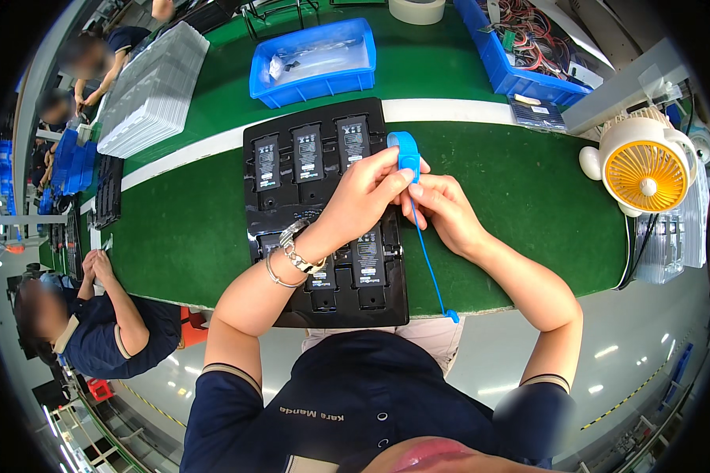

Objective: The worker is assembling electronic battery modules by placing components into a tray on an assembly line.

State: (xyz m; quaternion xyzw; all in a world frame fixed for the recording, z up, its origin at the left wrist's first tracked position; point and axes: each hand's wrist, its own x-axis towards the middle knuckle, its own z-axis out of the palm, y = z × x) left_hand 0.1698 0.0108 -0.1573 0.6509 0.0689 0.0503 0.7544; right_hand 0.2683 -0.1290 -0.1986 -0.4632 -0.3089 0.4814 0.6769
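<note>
Between my hands is a blue anti-static wrist strap (403, 147), its band looped upward. My left hand (364, 183) pinches the strap near its clasp, thumb on the front. Close beside it, my right hand (448, 211) has its fingers closed at the strap's lower end, where the thin blue cord (428, 260) hangs down to a small blue clip (452, 315) near the table's front edge. Below my left hand lies a black plastic tray (288, 211) with flat black batteries (308, 154) in its pockets. My left forearm and hand hide part of the tray.
A blue bin (315, 63) stands behind the tray, and another bin (501, 71) with wires is at the far right. A yellow-and-white fan (647, 169) sits on the right. Stacked clear trays (154, 91) stand far left. A co-worker (118, 323) sits at left.
</note>
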